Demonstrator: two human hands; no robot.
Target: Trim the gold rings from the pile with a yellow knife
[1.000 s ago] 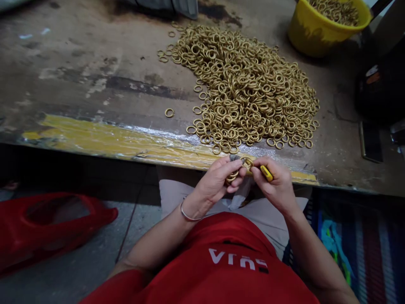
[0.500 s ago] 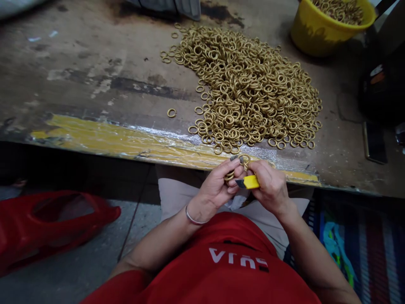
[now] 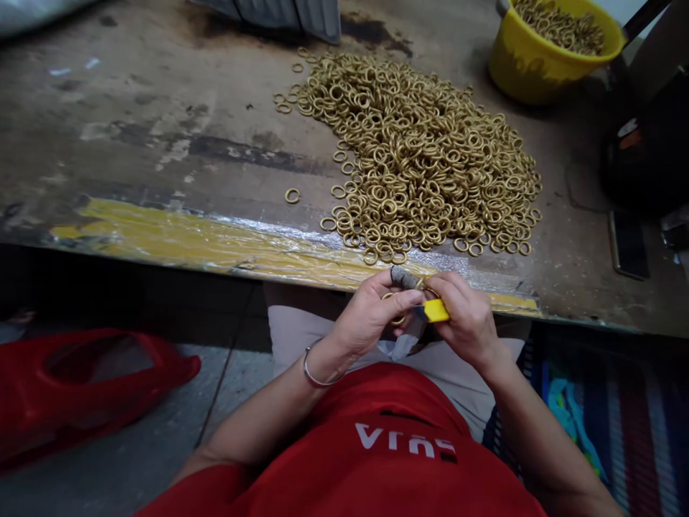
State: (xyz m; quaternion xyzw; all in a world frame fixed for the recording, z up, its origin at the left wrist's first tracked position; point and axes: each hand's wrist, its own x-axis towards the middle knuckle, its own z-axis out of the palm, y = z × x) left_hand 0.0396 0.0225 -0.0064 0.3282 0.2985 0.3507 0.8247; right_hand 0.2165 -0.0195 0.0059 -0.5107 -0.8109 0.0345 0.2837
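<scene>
My left hand (image 3: 362, 316) is closed around a few brass-coloured rings (image 3: 399, 320), with grey wrapping on its index finger. In my right hand (image 3: 467, 319) is a yellow utility knife (image 3: 436, 310), its dark blade pointing left toward the left thumb. The two hands meet just off the table's front edge, above my lap. One ring (image 3: 420, 283) sits between the fingertips of both hands; my fingers partly cover it. Beyond the hands, a large heap of the same rings (image 3: 430, 158) lies on the table.
A single ring (image 3: 292, 195) lies left of the heap. Yellow tape (image 3: 177, 237) covers the table's front edge. A yellow bucket (image 3: 530, 68) of rings stands back right, near a phone (image 3: 629, 244). Below left is a red plastic stool (image 3: 172, 370); a grey container (image 3: 301, 18) stands behind.
My left index finger has straightened and its thumb has shifted toward the blade. The ring between the hands now sits lower, nearer the right fingers. The view has shifted slightly.
</scene>
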